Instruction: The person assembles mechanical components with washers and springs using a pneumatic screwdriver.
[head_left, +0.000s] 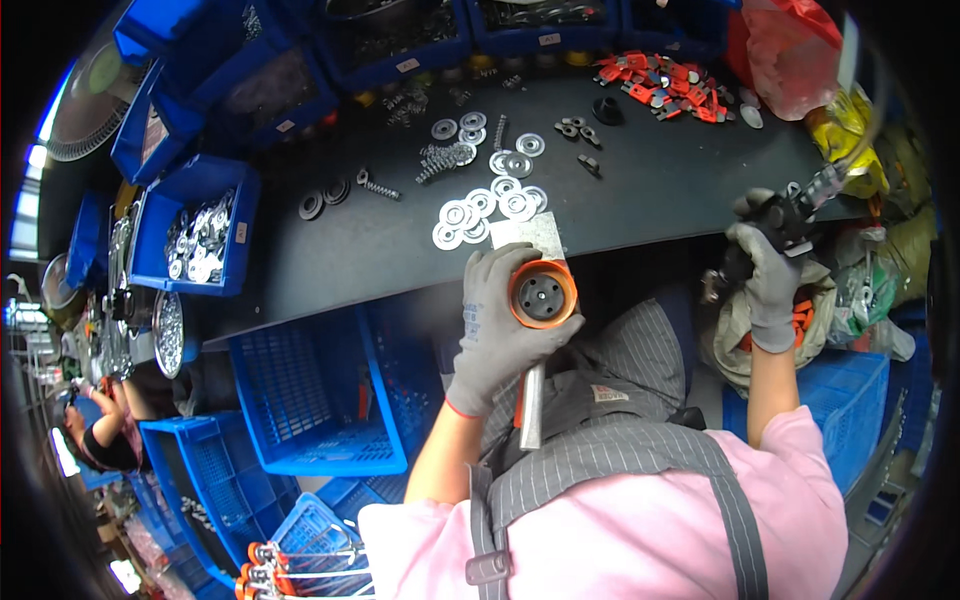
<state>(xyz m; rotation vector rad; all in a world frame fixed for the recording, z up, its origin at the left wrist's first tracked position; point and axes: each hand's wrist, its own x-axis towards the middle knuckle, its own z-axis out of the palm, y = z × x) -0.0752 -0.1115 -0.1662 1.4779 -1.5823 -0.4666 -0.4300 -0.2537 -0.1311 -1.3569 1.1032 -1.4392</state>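
My left hand [500, 335], in a grey glove, is wrapped round an orange round-headed tool [568, 305] in front of the bench edge. A black disc with small holes fills its round head. A flat metal plate extends from its far side, and a silver handle slants toward my apron. My right hand [768, 275], also gloved, grips a black air tool [782, 218] off to the right, with a hose fitting at its upper end. Several silver washers [480, 205] lie on the bench just beyond my left hand.
On the dark bench [350, 245] are springs [435, 165], dark rings [312, 205], clips [578, 130] and orange-and-metal parts [670, 88]. A blue bin [238, 215] of metal parts stands left. Blue crates [330, 455] sit below; a sack [730, 345] hangs under my right hand. Another person works far left.
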